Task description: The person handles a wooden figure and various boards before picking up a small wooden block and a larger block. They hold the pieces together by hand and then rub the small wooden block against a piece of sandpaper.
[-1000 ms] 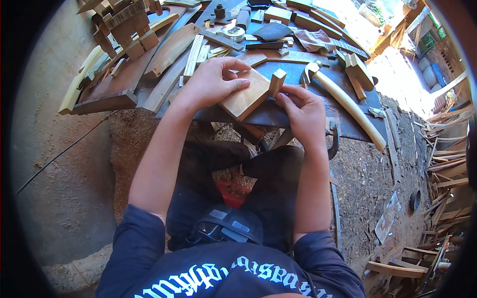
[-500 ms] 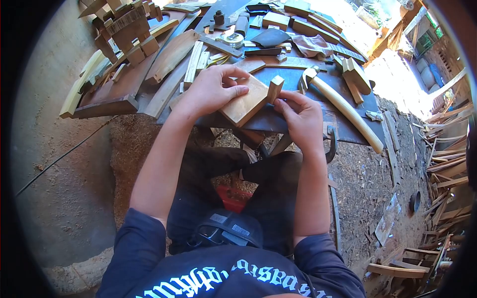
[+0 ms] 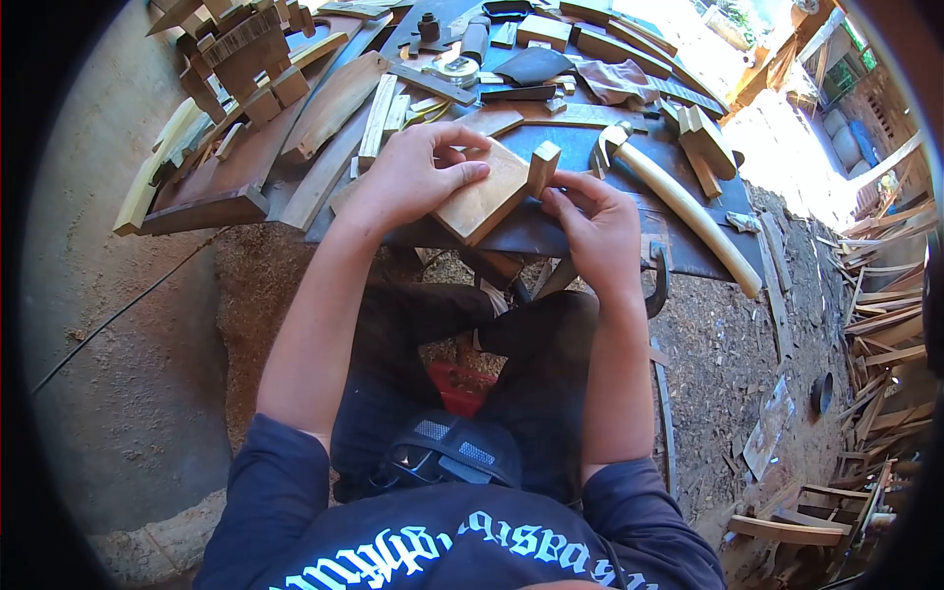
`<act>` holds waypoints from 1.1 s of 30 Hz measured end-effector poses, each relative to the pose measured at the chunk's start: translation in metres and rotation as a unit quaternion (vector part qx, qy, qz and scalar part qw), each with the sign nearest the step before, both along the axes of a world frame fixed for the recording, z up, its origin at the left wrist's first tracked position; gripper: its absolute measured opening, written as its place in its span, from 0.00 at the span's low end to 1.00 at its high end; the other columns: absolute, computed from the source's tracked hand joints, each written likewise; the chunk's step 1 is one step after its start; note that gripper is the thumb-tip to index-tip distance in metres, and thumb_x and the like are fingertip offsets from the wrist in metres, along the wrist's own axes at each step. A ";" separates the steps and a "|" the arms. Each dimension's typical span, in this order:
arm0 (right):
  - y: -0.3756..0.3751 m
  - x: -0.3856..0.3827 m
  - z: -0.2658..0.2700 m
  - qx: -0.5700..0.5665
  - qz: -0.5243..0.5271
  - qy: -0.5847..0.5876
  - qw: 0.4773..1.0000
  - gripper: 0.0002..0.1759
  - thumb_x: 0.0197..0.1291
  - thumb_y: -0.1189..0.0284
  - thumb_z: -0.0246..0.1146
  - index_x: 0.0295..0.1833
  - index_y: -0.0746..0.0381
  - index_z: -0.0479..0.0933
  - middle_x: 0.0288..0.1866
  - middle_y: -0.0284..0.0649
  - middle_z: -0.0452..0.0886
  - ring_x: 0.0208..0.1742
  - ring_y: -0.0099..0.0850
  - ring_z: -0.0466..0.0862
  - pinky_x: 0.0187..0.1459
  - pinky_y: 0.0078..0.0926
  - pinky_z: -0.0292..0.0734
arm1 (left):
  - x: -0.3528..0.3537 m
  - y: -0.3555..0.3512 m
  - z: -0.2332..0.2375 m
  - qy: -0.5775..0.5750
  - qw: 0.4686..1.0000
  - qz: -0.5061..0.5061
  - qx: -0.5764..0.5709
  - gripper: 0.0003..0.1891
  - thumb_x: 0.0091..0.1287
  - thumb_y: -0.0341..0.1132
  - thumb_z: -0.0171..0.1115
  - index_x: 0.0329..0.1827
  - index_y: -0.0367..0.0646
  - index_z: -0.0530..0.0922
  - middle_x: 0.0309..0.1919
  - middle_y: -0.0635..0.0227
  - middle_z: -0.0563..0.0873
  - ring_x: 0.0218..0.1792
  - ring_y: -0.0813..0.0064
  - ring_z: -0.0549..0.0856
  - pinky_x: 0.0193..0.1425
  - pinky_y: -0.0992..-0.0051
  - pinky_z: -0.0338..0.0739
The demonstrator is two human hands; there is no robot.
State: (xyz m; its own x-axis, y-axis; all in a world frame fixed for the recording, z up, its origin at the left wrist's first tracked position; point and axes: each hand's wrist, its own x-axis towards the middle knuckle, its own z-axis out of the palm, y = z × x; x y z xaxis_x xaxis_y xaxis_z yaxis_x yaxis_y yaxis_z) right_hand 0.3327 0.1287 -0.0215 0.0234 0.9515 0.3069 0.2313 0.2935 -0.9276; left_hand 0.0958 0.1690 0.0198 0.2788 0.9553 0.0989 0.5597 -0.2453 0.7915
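Observation:
My left hand (image 3: 421, 179) grips a flat, square-edged wooden block (image 3: 484, 202) from its left side, thumb on the upper face and fingers over the far edge. At the block's right corner stands a short wooden peg (image 3: 543, 169), upright against it. My right hand (image 3: 598, 231) pinches the peg low down between thumb and fingers. Just right of that hand lies a claw hammer (image 3: 678, 206) with a pale wooden handle, its head pointing away from me. The block rests over the front part of the dark worktable (image 3: 688, 239).
Wood strips (image 3: 379, 123), a tape measure (image 3: 455, 71), a cloth (image 3: 618, 83) and a dark sanding sheet (image 3: 533, 66) crowd the table behind my hands. A clamp (image 3: 659, 283) hangs at the front edge. Stacked wood pieces (image 3: 251, 59) rise at left; scrap wood (image 3: 890, 324) lies at right.

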 end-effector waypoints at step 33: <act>0.001 -0.001 -0.001 -0.015 -0.005 0.011 1.000 0.11 0.66 0.80 0.70 0.53 0.68 0.88 0.46 0.44 0.92 0.43 0.29 0.92 0.48 0.27 0.85 | 0.002 -0.005 0.008 0.009 1.000 0.007 0.005 0.16 0.69 0.37 0.76 0.57 0.46 0.89 0.33 0.72 0.87 0.34 0.82 0.81 0.43 0.74 0.79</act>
State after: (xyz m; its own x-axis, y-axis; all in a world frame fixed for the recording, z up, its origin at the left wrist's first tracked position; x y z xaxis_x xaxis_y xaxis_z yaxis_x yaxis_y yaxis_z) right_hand 0.3320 0.1295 -0.0222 0.0395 0.9601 0.2769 0.2130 0.2626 -0.9411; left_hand 0.0979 0.1642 0.0282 0.2678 0.9579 0.1038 0.5770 -0.2457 0.7789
